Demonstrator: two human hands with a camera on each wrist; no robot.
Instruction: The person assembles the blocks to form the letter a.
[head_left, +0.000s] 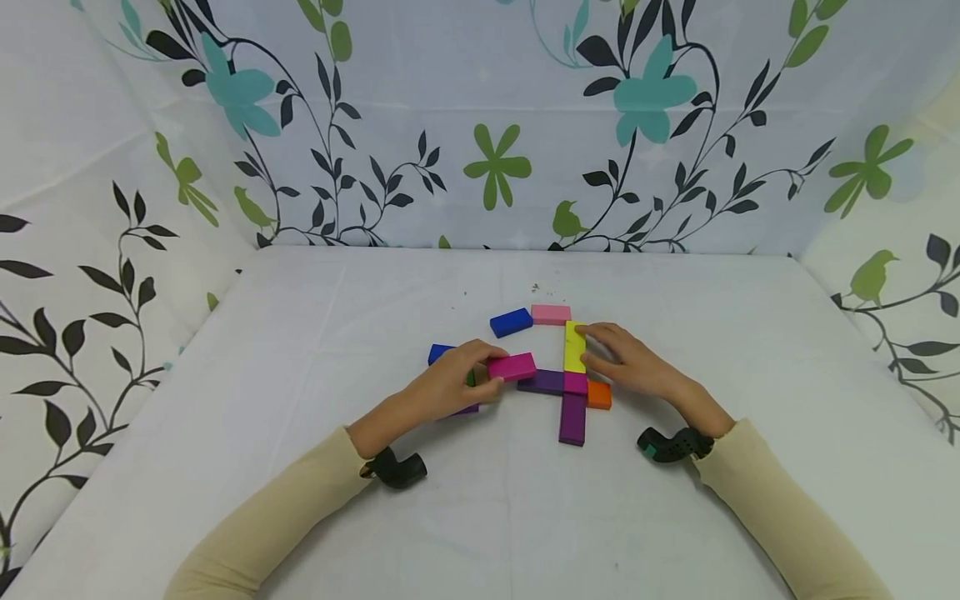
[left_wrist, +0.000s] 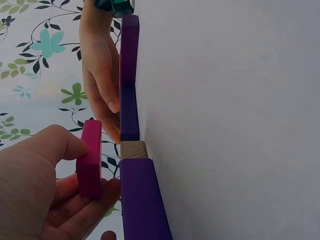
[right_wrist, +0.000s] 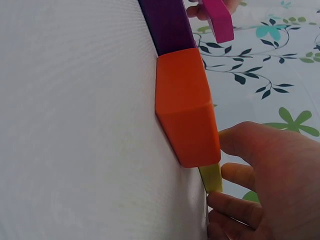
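Observation:
My left hand (head_left: 442, 385) pinches a magenta block (head_left: 513, 367) between thumb and fingers, raised above the table in the left wrist view. At the yellow block (head_left: 574, 348), my right hand (head_left: 632, 363) touches the right side with relaxed fingers. Below the yellow block sits a small magenta block (head_left: 575, 383). A dark purple block (head_left: 541, 382) lies to its left, an orange block (right_wrist: 186, 107) to its right, and a long purple block (head_left: 572, 420) runs toward me. Beneath the left hand, partly hidden, are a blue block (head_left: 438, 353), a green block (head_left: 471, 377) and a violet block (left_wrist: 142, 200).
Beyond the hands, another blue block (head_left: 512, 322) and a light pink block (head_left: 551, 315) lie end to end, the pink one close to the yellow block's far end. A white cloth (head_left: 480, 517) covers the table, and a patterned curtain (head_left: 420, 83) hangs behind it.

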